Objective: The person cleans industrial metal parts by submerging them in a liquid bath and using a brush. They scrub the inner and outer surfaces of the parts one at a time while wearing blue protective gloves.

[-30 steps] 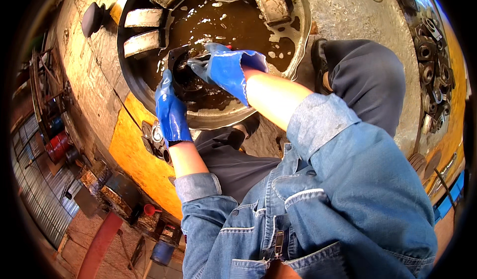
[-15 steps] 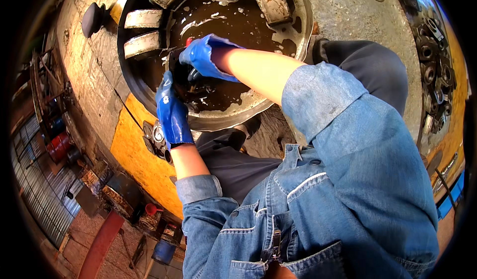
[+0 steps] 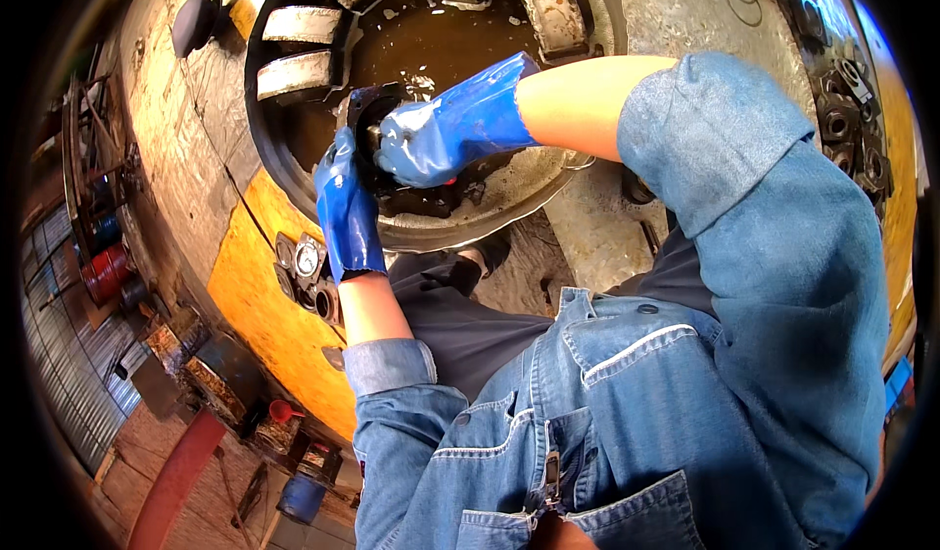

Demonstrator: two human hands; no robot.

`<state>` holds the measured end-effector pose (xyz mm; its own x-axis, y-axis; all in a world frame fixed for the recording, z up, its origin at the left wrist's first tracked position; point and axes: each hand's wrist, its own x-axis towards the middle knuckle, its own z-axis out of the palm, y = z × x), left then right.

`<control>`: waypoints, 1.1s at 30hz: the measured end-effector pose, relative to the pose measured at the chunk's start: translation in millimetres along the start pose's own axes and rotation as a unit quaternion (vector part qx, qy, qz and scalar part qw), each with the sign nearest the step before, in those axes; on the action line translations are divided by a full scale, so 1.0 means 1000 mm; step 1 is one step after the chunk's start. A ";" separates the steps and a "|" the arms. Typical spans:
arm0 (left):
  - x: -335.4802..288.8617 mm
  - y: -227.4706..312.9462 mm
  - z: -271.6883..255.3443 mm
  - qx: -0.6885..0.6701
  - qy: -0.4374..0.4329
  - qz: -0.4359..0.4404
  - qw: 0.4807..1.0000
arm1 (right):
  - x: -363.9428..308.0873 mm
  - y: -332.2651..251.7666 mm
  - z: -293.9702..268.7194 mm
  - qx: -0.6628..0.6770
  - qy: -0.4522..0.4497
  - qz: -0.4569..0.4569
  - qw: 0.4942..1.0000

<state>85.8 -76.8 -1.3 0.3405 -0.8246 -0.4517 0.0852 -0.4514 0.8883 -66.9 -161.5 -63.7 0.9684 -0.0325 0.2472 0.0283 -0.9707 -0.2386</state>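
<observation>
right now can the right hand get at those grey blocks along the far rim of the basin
Probably yes. The right hand is already inside the basin, on the dark part, and only open brown liquid lies between it and the grey blocks.

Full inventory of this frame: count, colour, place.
Basin: one, dark metal, round, top centre.
Liquid: brown, murky, inside the basin.
Metal blocks: about six, grimy grey, lining the basin's far rim.
Dark part: one, black, held over the liquid.
Gauge cluster: one, round dials, on the yellow panel at left.
Metal parts: several, dark, right edge.
Funnel: one, red, lower left.
Left hand: blue glove, gripping the dark part.
Right hand: blue glove, on the part.
</observation>
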 end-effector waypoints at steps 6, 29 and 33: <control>-0.004 0.004 0.000 0.014 0.001 -0.019 1.000 | -0.003 0.014 0.012 -0.332 0.156 -0.094 0.925; -0.007 0.001 0.005 0.010 0.040 -0.029 0.999 | -0.020 -0.023 0.012 0.520 0.133 0.468 0.702; -0.003 0.000 0.004 -0.036 -0.001 -0.019 0.999 | 0.006 -0.032 0.087 0.317 0.311 0.601 0.665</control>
<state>80.4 -75.3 -0.5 0.3341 -0.8080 -0.4852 0.1656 -0.4565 0.8742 -41.0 -110.2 -136.0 0.1018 -0.9774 -0.1855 -0.3828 0.1336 -0.9141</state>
